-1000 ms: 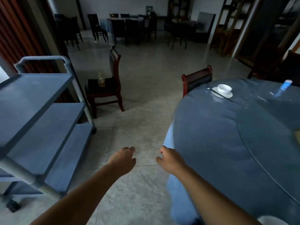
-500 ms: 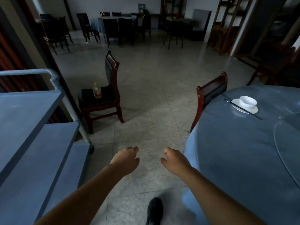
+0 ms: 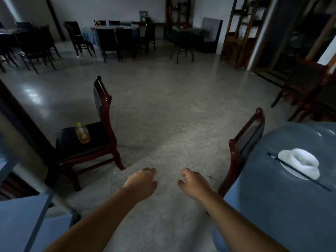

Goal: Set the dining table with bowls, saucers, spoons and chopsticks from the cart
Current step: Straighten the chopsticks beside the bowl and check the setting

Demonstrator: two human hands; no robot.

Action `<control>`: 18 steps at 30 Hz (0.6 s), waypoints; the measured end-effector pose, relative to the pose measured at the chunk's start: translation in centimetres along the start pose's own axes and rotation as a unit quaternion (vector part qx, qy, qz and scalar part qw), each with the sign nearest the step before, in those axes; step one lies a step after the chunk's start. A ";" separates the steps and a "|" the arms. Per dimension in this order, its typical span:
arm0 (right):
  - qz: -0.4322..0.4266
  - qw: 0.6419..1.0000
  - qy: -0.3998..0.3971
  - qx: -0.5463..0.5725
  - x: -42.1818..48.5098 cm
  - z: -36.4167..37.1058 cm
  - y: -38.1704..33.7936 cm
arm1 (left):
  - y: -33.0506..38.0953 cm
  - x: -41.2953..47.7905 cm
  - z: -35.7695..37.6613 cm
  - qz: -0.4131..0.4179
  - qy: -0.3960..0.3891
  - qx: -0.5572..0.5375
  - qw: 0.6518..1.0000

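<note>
Both hands, left [image 3: 141,184] and right [image 3: 195,184], hang loose, gripping nothing. Chair [image 3: 244,142] butts the table [image 3: 272,206] edge by the bowl [image 3: 302,159], saucer [image 3: 285,156], chopsticks [image 3: 298,172]; cart [image 3: 20,220] sits left.

Open floor [image 3: 163,115] between left chair [image 3: 103,140] and right chair [image 3: 249,137] against table [image 3: 272,206].

Right of the right hand [image 3: 195,184], the table [image 3: 272,206] wears blue cloth; bowl [image 3: 307,158] and saucer [image 3: 315,173] white, chopsticks [image 3: 323,186] black. Left of the left hand [image 3: 141,184]: grey-blue cart [image 3: 16,220], red-brown chair [image 3: 107,113] with black seat, 1 yellow bottle [image 3: 82,133]. Floor [image 3: 163,115] mottled grey.
</note>
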State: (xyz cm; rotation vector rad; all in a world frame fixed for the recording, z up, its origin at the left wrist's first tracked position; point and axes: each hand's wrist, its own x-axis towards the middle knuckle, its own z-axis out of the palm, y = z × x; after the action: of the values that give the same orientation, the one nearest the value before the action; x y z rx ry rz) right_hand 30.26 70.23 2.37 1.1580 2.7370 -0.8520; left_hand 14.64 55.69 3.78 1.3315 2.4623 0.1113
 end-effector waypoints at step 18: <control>0.261 0.952 0.144 0.062 31.1 -11.9 9.1 | 7.4 46.7 -7.5 0.271 -0.091 0.029 0.958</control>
State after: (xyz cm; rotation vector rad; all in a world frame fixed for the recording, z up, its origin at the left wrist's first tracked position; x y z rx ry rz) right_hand 15.97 101.58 0.37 2.0486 2.3816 -0.8374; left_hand -5.43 99.01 0.56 1.9159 1.9073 0.0430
